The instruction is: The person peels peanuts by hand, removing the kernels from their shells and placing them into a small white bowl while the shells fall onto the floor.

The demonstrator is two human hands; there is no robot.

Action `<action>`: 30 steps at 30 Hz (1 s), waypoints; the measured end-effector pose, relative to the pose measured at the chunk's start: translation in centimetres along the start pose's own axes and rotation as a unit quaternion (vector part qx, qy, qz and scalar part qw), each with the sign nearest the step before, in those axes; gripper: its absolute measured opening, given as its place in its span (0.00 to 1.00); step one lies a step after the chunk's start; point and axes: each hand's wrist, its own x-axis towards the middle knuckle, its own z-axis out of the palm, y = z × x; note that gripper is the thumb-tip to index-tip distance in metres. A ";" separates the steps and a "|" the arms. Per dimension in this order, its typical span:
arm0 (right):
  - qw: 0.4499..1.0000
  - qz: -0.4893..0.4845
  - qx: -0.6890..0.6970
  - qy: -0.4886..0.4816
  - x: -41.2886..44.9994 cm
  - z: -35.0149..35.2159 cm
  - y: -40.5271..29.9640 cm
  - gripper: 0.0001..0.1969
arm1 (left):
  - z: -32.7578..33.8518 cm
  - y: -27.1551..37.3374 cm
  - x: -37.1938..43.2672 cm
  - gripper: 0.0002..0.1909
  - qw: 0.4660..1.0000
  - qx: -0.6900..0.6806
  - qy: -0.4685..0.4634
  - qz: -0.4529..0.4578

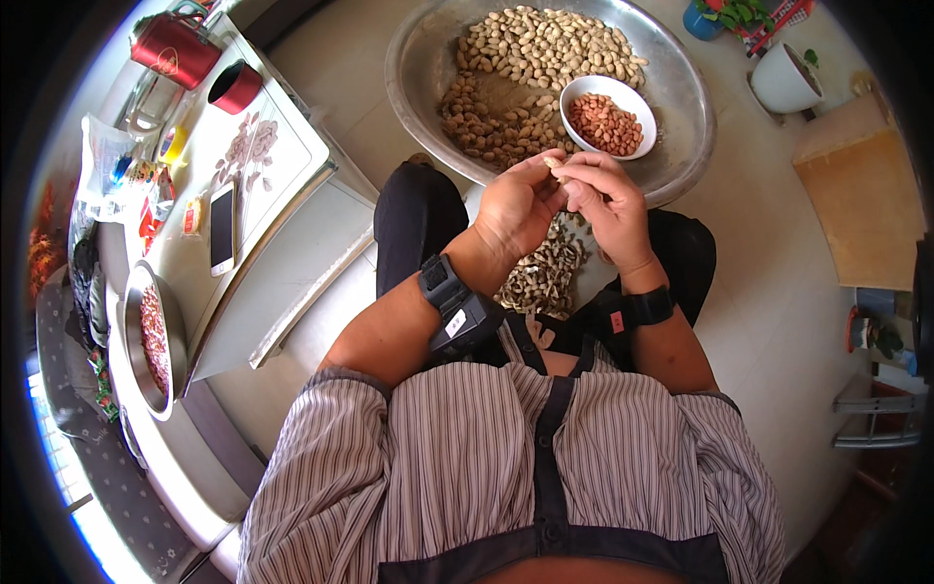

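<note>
In front of me, my left hand [519, 204] and my right hand [609, 208] meet at the fingertips over the near rim of a wide metal basin [689, 109]. Between the fingers of both hands is a peanut pod [552, 162]; its lower part is hidden by fingers. Unshelled peanuts [547, 44] are heaped in the far part of the basin, and darker pods [474, 117] lie on its left. Just beyond my right hand sits a white bowl [645, 109] inside the basin, partly filled with reddish shelled peanuts [604, 124]. Below my hands, broken peanut shells [543, 274] are piled between my legs.
At left, a table [292, 157] bears a smartphone [222, 228], a red mug [235, 86], a red kettle [175, 51] and snack packets. A metal bowl [171, 328] of pinkish kernels stands at its near end. Right of the basin are a white plant pot [784, 79] and a wooden box [861, 204].
</note>
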 end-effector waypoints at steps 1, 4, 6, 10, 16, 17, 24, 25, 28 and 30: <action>0.995 0.059 0.073 0.024 0.0 0.0 -0.1 0.08 | 0.0 0.1 0.0 0.14 1.000 -0.011 0.007 -0.011; 0.970 0.137 0.183 0.077 0.0 -0.4 0.1 0.09 | 0.0 0.4 -0.2 0.21 0.999 -0.050 0.007 -0.019; 0.953 0.159 0.233 0.107 0.1 -0.9 0.1 0.10 | 0.3 0.9 -0.5 0.31 0.996 -0.084 0.003 -0.022; 0.964 0.199 0.148 -0.095 0.0 -3.7 -1.0 0.11 | 0.6 2.0 -1.2 0.32 0.991 -0.134 -0.029 -0.004; 0.957 0.257 0.096 -0.094 0.3 -3.7 -2.1 0.12 | -0.4 2.4 0.1 0.30 0.992 -0.111 -0.060 0.025; 0.959 0.255 0.103 -0.066 0.4 -3.8 -1.5 0.12 | -0.4 2.4 0.2 0.30 0.994 -0.089 -0.058 0.038; 0.961 -0.009 -0.272 -0.045 3.4 -2.6 -0.1 0.13 | 1.9 2.4 1.4 0.38 0.996 -0.036 -0.061 -0.046; 0.954 -0.053 -0.290 -0.042 3.8 -2.5 0.2 0.11 | 2.1 2.2 1.8 0.38 0.996 -0.033 -0.066 -0.049; 0.947 -0.003 -0.306 -0.101 3.7 -3.3 0.9 0.07 | 2.8 1.7 2.4 0.39 0.995 0.003 -0.055 -0.080; 0.951 0.010 -0.290 -0.108 3.6 -3.7 1.3 0.07 | 2.8 1.3 2.9 0.39 0.994 0.016 -0.062 -0.092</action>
